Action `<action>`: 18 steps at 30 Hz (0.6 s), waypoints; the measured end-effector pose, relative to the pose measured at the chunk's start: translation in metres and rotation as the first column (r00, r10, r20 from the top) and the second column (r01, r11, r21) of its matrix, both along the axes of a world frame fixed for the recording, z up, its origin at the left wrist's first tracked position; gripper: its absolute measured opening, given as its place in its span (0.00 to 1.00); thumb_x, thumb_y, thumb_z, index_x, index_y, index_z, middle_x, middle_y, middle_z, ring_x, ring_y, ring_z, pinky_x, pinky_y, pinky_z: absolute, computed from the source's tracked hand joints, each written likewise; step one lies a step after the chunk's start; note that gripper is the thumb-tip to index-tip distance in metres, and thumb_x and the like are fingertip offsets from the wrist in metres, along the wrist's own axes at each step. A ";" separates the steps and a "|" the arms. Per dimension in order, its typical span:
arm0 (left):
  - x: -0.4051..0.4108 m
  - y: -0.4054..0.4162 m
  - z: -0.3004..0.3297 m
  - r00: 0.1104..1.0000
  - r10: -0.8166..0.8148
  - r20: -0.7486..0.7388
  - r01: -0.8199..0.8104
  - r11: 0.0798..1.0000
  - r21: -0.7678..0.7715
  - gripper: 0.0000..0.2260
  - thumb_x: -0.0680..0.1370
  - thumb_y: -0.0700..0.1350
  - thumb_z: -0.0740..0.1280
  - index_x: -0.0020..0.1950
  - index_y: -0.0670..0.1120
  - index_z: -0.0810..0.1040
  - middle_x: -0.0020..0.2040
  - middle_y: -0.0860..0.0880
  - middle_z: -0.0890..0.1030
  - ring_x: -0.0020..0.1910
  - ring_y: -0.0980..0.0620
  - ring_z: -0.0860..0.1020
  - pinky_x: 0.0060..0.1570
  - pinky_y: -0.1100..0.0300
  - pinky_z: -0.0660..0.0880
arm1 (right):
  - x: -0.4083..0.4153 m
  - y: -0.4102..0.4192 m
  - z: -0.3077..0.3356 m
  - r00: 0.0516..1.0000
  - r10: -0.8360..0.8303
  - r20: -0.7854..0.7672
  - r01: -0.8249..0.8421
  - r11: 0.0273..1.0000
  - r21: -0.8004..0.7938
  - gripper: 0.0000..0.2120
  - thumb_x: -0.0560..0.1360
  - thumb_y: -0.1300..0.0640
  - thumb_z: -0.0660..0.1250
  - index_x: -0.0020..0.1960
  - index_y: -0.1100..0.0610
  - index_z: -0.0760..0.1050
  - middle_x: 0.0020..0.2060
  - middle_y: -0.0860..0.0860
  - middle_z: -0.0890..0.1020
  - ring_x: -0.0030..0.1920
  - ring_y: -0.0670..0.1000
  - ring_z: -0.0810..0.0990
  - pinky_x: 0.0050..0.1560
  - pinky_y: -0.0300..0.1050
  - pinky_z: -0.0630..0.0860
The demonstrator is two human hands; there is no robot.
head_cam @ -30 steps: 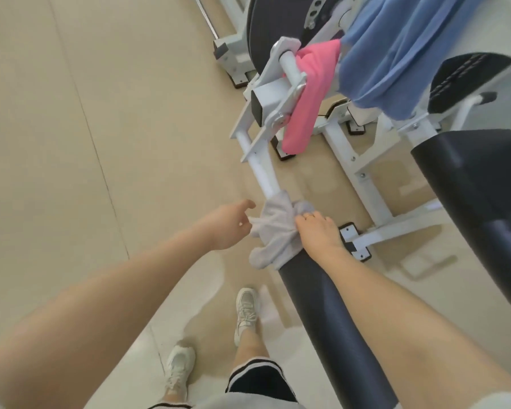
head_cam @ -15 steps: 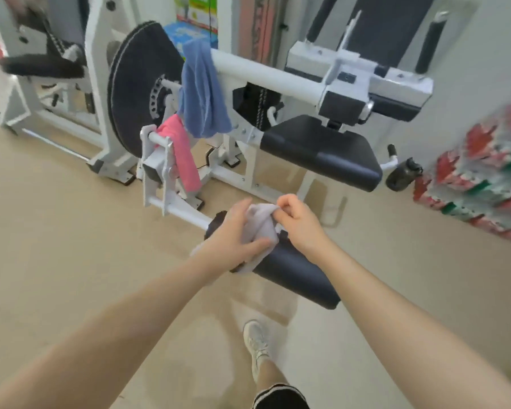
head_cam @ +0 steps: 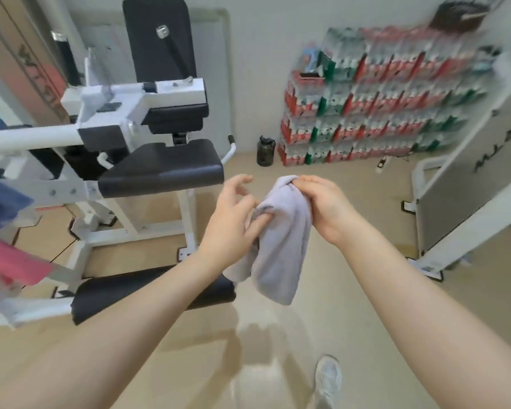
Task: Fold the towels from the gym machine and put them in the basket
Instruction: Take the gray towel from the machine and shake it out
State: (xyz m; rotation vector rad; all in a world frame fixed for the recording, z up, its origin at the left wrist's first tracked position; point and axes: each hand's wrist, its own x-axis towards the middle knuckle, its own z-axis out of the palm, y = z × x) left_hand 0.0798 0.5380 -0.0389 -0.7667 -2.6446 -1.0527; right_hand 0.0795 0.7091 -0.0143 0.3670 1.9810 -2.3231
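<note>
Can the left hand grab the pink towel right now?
Probably not yet: the left hand is busy on the pale grey cloth towel, and the pink cloth towel hangs far off at the left edge.
</note>
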 end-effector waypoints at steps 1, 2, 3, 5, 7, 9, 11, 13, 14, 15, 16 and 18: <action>-0.009 0.024 -0.002 0.999 -0.021 0.034 0.021 1.000 0.009 0.10 0.76 0.48 0.66 0.44 0.42 0.76 0.61 0.47 0.69 0.55 0.59 0.66 0.55 0.66 0.63 | -0.002 0.027 -0.002 1.000 -0.011 0.014 0.011 1.000 -0.012 0.09 0.75 0.64 0.60 0.39 0.60 0.76 0.33 0.52 0.80 0.35 0.49 0.77 0.37 0.40 0.72; -0.017 0.048 -0.003 0.995 -0.049 0.090 0.047 0.999 0.023 0.10 0.75 0.49 0.67 0.42 0.42 0.75 0.56 0.47 0.72 0.51 0.57 0.69 0.51 0.66 0.64 | -0.005 0.055 -0.006 0.999 -0.018 0.043 0.018 1.000 -0.019 0.10 0.76 0.64 0.60 0.39 0.61 0.78 0.35 0.53 0.81 0.36 0.50 0.78 0.39 0.40 0.74; -0.027 0.074 -0.004 0.983 -0.082 0.165 0.076 0.996 0.040 0.10 0.75 0.49 0.67 0.40 0.43 0.73 0.49 0.48 0.74 0.45 0.55 0.71 0.46 0.65 0.66 | -0.009 0.083 -0.009 0.996 -0.033 0.088 0.036 0.999 -0.023 0.12 0.76 0.63 0.59 0.38 0.60 0.78 0.35 0.53 0.82 0.37 0.50 0.79 0.40 0.40 0.74; -0.046 0.126 -0.003 0.940 -0.135 0.314 0.122 0.991 0.060 0.13 0.76 0.49 0.66 0.35 0.44 0.68 0.35 0.50 0.71 0.34 0.54 0.69 0.35 0.63 0.63 | -0.022 0.137 -0.013 0.981 -0.118 0.155 0.111 0.993 0.048 0.12 0.76 0.63 0.59 0.36 0.60 0.78 0.33 0.53 0.81 0.36 0.50 0.77 0.39 0.40 0.71; -0.068 0.180 -0.002 0.897 -0.169 0.408 0.143 0.985 0.094 0.16 0.76 0.49 0.65 0.33 0.46 0.64 0.30 0.51 0.66 0.31 0.55 0.64 0.31 0.62 0.59 | -0.035 0.185 -0.013 0.968 -0.210 0.141 0.164 0.946 0.280 0.09 0.76 0.64 0.60 0.38 0.59 0.76 0.33 0.53 0.78 0.35 0.49 0.73 0.35 0.40 0.67; -0.090 0.231 -0.002 0.849 -0.211 0.484 0.167 0.977 0.133 0.15 0.76 0.49 0.66 0.34 0.46 0.66 0.31 0.51 0.67 0.31 0.54 0.64 0.32 0.61 0.59 | -0.044 0.225 -0.010 0.969 -0.231 0.081 0.169 0.871 0.462 0.05 0.77 0.63 0.61 0.51 0.58 0.74 0.43 0.51 0.74 0.43 0.48 0.71 0.42 0.39 0.66; -0.114 0.281 0.000 0.792 -0.227 0.567 0.170 0.974 0.152 0.13 0.75 0.49 0.67 0.36 0.44 0.68 0.32 0.50 0.69 0.31 0.53 0.66 0.32 0.60 0.61 | -0.054 0.264 -0.001 0.978 -0.209 -0.003 0.176 0.816 0.550 0.10 0.78 0.62 0.61 0.58 0.59 0.72 0.48 0.50 0.73 0.50 0.47 0.72 0.43 0.37 0.68; -0.134 0.322 0.004 0.741 -0.236 0.628 0.142 0.970 0.197 0.13 0.75 0.49 0.67 0.36 0.45 0.69 0.32 0.49 0.71 0.31 0.53 0.67 0.30 0.62 0.63 | -0.066 0.295 0.010 0.983 -0.168 -0.080 0.183 0.791 0.583 0.08 0.77 0.61 0.61 0.56 0.59 0.74 0.44 0.49 0.76 0.48 0.49 0.75 0.43 0.37 0.71; -0.142 0.340 0.006 0.717 -0.249 0.651 0.125 0.965 0.231 0.13 0.76 0.49 0.66 0.35 0.45 0.69 0.31 0.50 0.72 0.30 0.54 0.68 0.30 0.63 0.64 | -0.073 0.308 0.012 0.983 -0.153 -0.098 0.182 0.788 0.588 0.06 0.77 0.61 0.62 0.53 0.58 0.75 0.42 0.49 0.77 0.46 0.49 0.76 0.45 0.38 0.72; -0.151 0.356 0.007 0.697 -0.264 0.666 0.114 0.959 0.261 0.13 0.76 0.48 0.66 0.34 0.46 0.69 0.31 0.50 0.73 0.30 0.54 0.69 0.30 0.64 0.65 | -0.080 0.318 0.014 0.985 -0.132 -0.110 0.171 0.780 0.602 0.05 0.77 0.60 0.62 0.52 0.58 0.75 0.41 0.47 0.77 0.46 0.49 0.76 0.47 0.40 0.72; -0.159 0.370 0.010 0.685 -0.281 0.672 0.112 0.952 0.285 0.12 0.77 0.48 0.65 0.35 0.47 0.70 0.31 0.50 0.73 0.30 0.54 0.70 0.32 0.63 0.66 | -0.088 0.326 0.013 0.988 -0.100 -0.118 0.152 0.766 0.625 0.05 0.77 0.59 0.63 0.52 0.58 0.75 0.42 0.47 0.77 0.46 0.48 0.75 0.48 0.40 0.72; -0.181 0.393 0.013 0.670 -0.323 0.669 0.124 0.937 0.327 0.11 0.78 0.47 0.64 0.36 0.47 0.72 0.32 0.51 0.75 0.32 0.55 0.70 0.35 0.62 0.67 | -0.107 0.341 0.007 0.993 -0.036 -0.117 0.105 0.747 0.657 0.08 0.75 0.58 0.65 0.54 0.57 0.73 0.46 0.47 0.76 0.46 0.47 0.75 0.48 0.39 0.72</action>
